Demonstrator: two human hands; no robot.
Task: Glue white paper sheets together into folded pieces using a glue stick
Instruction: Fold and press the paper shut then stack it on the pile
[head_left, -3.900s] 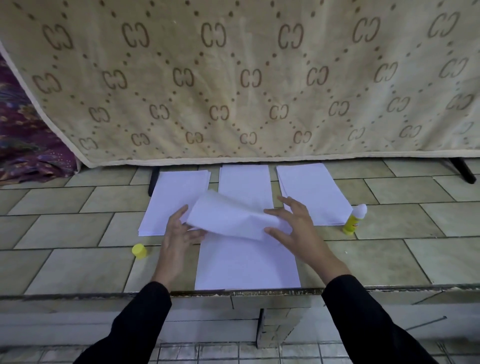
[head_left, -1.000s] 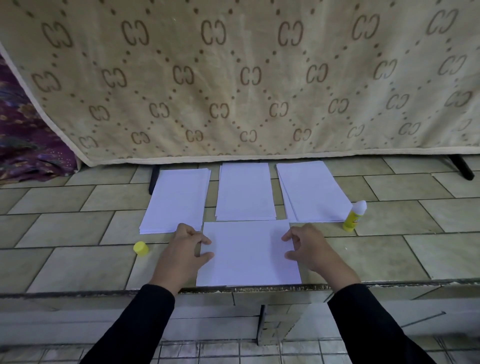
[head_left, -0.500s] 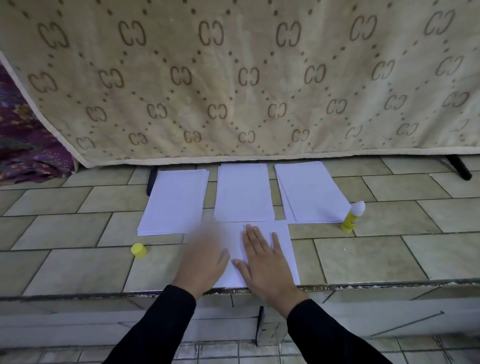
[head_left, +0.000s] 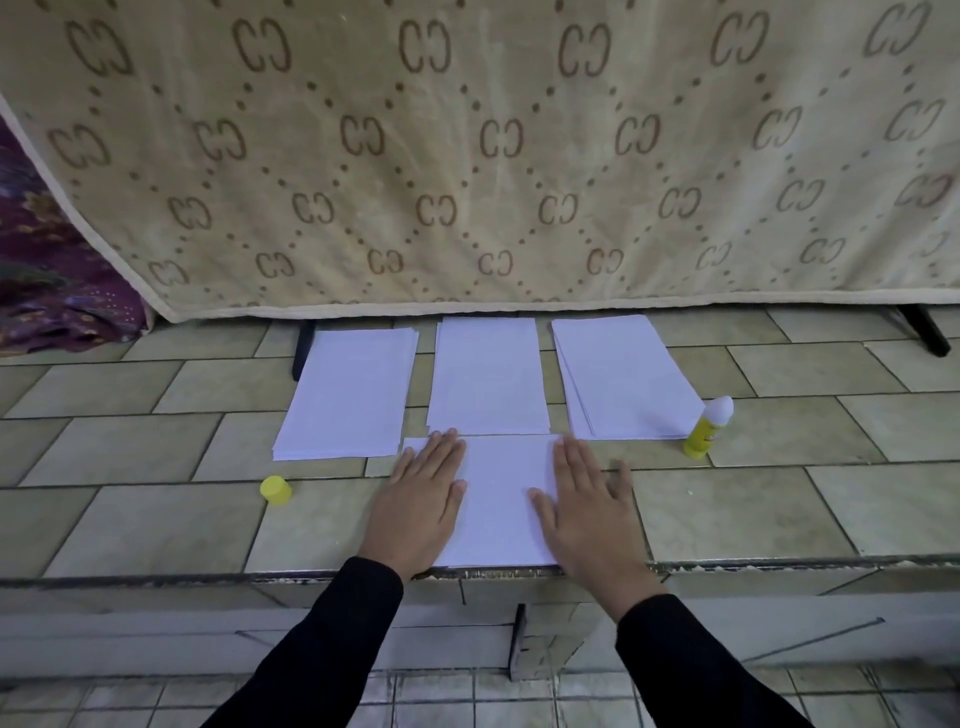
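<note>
Both left hand and right hand are pressing open-palmed, grasping nothing, on the folded sheet; uneven pressure could be wrinkling it.

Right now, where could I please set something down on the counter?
Bare tile lies right of the glue stick and left of the yellow cap. The middle is crowded: left stack, middle stack, right stack, with left hand and right hand flat on the front sheet.
</note>
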